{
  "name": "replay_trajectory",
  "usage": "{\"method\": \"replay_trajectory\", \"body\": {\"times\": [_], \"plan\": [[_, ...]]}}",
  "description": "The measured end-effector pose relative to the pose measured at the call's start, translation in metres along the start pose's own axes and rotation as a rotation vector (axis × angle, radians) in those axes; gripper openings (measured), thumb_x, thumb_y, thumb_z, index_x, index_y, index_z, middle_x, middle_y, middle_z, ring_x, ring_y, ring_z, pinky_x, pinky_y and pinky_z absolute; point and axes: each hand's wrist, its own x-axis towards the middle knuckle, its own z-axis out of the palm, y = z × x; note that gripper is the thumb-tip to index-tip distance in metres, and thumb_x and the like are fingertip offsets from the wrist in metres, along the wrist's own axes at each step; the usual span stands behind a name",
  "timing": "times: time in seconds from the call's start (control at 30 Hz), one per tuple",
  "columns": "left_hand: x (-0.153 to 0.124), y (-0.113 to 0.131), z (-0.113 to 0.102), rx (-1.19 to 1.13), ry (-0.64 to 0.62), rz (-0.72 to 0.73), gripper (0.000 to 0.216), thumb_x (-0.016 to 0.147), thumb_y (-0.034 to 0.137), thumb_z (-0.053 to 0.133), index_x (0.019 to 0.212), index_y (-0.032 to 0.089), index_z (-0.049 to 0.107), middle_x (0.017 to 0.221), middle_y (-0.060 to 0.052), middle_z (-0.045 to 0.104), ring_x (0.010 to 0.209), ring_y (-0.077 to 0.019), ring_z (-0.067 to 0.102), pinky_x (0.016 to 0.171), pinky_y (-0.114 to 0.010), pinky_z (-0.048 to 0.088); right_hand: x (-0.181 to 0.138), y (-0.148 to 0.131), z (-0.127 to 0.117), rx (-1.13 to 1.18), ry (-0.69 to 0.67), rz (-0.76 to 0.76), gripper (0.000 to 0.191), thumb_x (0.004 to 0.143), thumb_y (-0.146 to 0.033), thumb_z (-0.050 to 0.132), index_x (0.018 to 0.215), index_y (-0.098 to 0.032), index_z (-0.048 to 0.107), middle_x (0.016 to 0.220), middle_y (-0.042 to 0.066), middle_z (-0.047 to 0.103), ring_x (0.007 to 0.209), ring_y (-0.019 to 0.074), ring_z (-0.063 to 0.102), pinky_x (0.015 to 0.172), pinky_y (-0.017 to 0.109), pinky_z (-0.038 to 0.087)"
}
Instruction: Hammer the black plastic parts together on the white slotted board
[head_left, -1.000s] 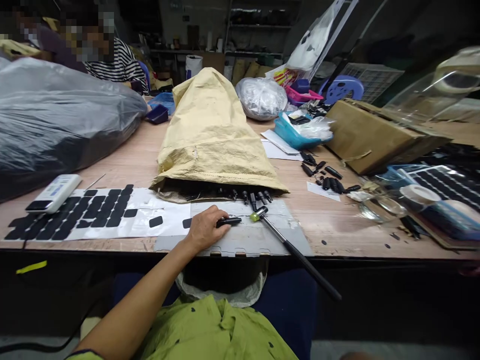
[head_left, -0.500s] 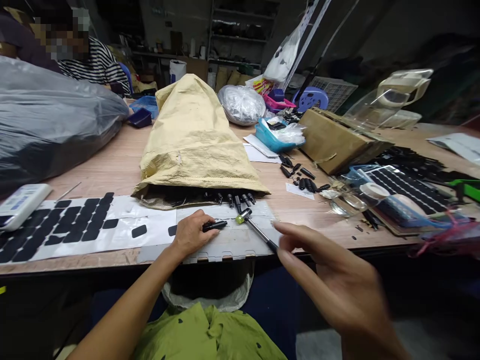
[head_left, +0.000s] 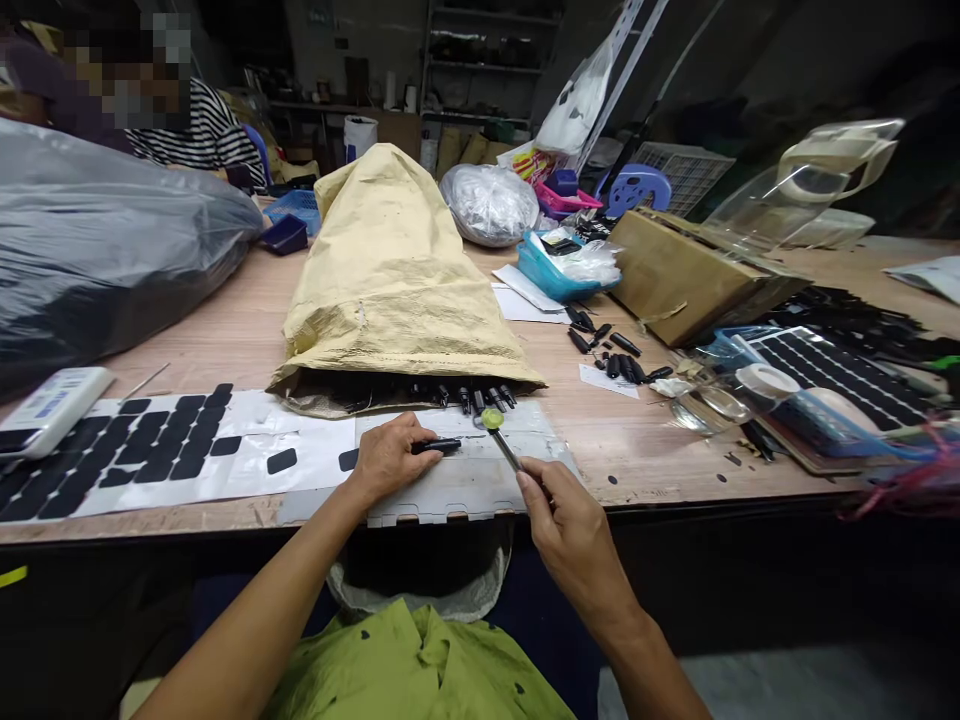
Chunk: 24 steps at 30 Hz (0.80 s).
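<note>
The worktop carries a yellow sack, its mouth toward the person and black pieces showing in the opening. In front of that mouth lies a grey board. The right hand has its fingers wrapped around the handle of a mallet; the yellow-green head is near the sack's mouth, and whether it rests or is raised cannot be determined. The left hand pinches a black tube over the board, free end pointing right, fingers narrowed on the opposite end.

Step in hand, as judged: steadying the tube while gripping the mallet. The next move appears to call for a firm hold on both, the tube supported by the board, and the left fingers clear of the mallet head.
</note>
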Motion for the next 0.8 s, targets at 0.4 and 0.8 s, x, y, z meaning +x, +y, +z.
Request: {"method": "replay_trajectory", "body": {"times": [0.4, 0.8], "plan": [[0.001, -0.001, -0.001, -0.006, -0.017, 0.010, 0.024, 0.080, 0.042, 0.068, 0.102, 0.035, 0.076, 0.088, 0.005, 0.065, 0.082, -0.0141, 0.061, 0.069, -0.025, 0.041, -0.013, -0.020, 0.021, 0.032, 0.034, -0.072, 0.027, 0.096, -0.021, 0.049, 0.118, -0.019, 0.065, 0.094, 0.006, 0.067, 0.087, 0.0163, 0.064, 0.080, 0.027, 0.051], [-0.001, -0.001, 0.000, -0.038, 0.010, 0.011, 0.023, 0.081, 0.042, 0.066, 0.098, 0.031, 0.075, 0.087, 0.004, 0.065, 0.079, -0.0139, 0.060, 0.067, -0.026, 0.038, -0.009, -0.006, 0.019, -0.173, 0.105, 0.000, 0.026, 0.095, -0.026, 0.051, 0.114, -0.020, 0.068, 0.093, 0.003, 0.067, 0.081, 0.0153, 0.062, 0.070, 0.026, 0.046]]}}
